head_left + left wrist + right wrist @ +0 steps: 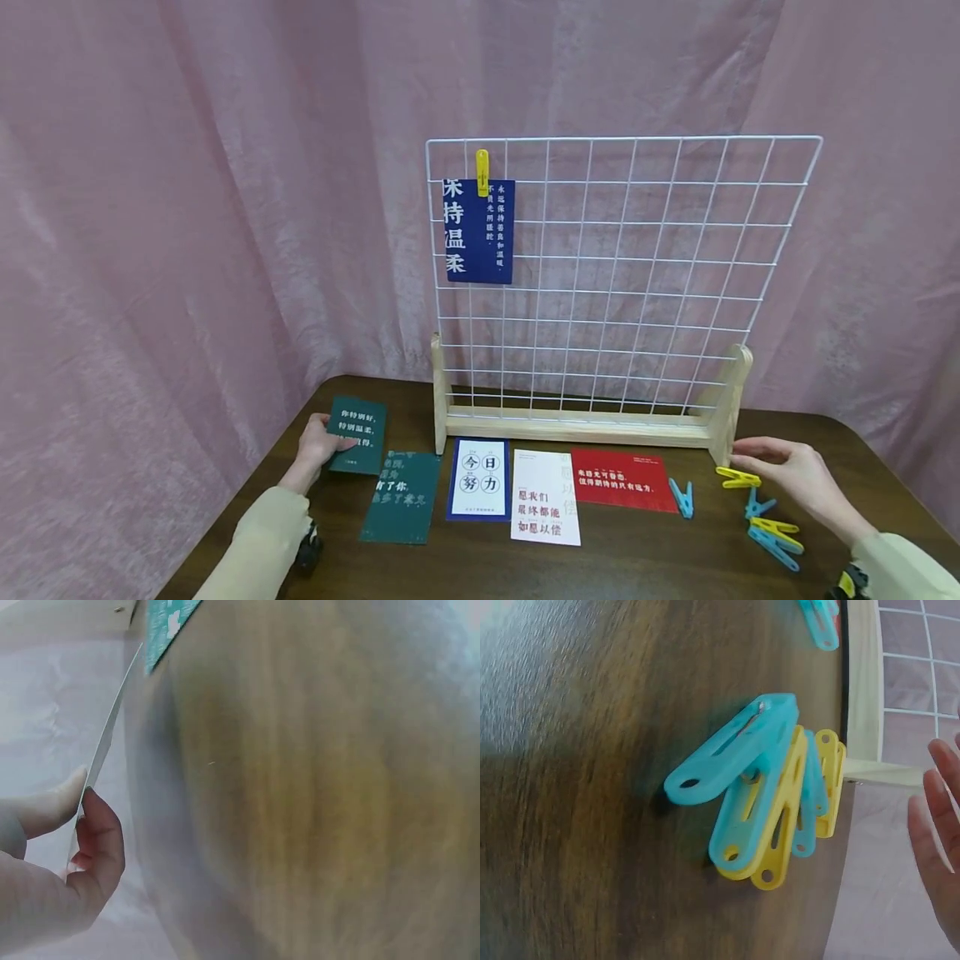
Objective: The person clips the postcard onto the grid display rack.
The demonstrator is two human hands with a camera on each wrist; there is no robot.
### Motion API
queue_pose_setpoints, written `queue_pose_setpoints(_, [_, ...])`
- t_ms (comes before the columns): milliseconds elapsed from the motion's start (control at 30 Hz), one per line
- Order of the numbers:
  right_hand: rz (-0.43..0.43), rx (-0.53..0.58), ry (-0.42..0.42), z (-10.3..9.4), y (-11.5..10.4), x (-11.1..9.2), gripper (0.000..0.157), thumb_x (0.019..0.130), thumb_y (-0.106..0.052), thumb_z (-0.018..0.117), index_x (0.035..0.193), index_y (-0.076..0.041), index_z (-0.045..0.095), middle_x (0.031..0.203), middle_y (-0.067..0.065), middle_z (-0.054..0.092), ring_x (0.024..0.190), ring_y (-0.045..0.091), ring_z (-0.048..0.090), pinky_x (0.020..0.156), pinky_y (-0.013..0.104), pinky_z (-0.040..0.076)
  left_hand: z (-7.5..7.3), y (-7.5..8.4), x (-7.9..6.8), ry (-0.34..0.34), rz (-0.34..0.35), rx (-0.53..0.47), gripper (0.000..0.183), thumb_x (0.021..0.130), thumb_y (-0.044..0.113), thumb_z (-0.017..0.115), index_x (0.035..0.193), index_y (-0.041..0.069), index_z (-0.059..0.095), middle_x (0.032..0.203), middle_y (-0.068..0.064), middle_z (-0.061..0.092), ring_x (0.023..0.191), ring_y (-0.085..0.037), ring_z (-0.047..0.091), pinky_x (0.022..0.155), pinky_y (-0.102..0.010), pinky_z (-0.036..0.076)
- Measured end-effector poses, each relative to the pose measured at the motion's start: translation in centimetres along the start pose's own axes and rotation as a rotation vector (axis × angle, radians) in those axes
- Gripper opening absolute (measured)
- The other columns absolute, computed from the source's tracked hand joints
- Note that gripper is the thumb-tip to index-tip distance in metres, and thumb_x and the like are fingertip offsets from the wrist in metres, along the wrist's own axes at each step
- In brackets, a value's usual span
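Observation:
My left hand (318,443) pinches a dark green card (365,417) with white writing at the table's left edge. In the left wrist view the thumb and curled fingers (103,832) grip the card (109,735), which appears edge-on. At the right, my right hand (787,467) hovers by a yellow clothespin (737,477), its fingers loosely bent. From the right wrist, the fingers (937,825) stand apart from a cluster of blue and yellow clothespins (761,787) and hold nothing. A blue card (480,237) hangs from the white wire grid (615,225), clipped by a yellow clothespin (482,171).
In a row before the grid's wooden stand (577,427) lie a second green card (401,500), a blue-bordered card (480,479), a white card (545,500) and a red card (622,481). A blue clothespin (682,498) lies beside the red one. Behind hangs a pink curtain (225,208).

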State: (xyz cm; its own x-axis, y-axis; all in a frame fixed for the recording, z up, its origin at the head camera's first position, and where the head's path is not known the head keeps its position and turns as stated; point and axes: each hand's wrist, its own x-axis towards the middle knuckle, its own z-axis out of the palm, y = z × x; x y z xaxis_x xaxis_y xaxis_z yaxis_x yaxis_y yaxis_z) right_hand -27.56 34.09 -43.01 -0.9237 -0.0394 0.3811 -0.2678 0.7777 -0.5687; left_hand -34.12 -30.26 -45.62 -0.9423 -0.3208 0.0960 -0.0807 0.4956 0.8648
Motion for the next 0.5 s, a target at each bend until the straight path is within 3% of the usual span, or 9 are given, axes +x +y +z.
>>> queue_pose_setpoints(133, [0.002, 0.031, -0.097, 0.6, 0.9, 0.2, 0.033, 0.063, -0.030, 0.054, 0.091, -0.013, 0.051, 0.085, 0.005, 0.050, 0.071, 0.016, 0.046, 0.050, 0.035, 0.036, -0.7, 0.9, -0.3, -0.029, -0.008, -0.090, 0.063, 0.056, 0.011, 0.063, 0.102, -0.004, 0.023, 0.088, -0.018, 0.034, 0.075, -0.027, 0.036, 0.052, -0.037, 0.034])
queue_pose_setpoints(267, [-0.018, 0.026, -0.166, 1.0, 1.5, 0.2, 0.039, 0.061, -0.030, 0.056, 0.094, -0.011, 0.049, 0.091, 0.008, 0.047, 0.082, 0.022, 0.039, 0.053, 0.041, 0.032, -0.7, 0.9, 0.2, -0.034, 0.015, -0.151, 0.056, 0.060, 0.007, 0.059, 0.102, -0.004, 0.023, 0.086, -0.018, 0.034, 0.071, -0.026, 0.039, 0.049, -0.030, 0.036])
queue_pose_setpoints(500, [-0.030, 0.019, -0.213, 1.5, 2.2, 0.3, 0.043, 0.058, -0.032, 0.057, 0.094, -0.011, 0.048, 0.092, 0.007, 0.045, 0.086, 0.024, 0.035, 0.060, 0.041, 0.031, 0.2, -1.0, 2.7, 0.012, 0.050, -0.177, 0.052, 0.061, 0.009, 0.058, 0.100, 0.000, 0.024, 0.083, -0.014, 0.037, 0.068, -0.022, 0.042, 0.045, -0.035, 0.035])
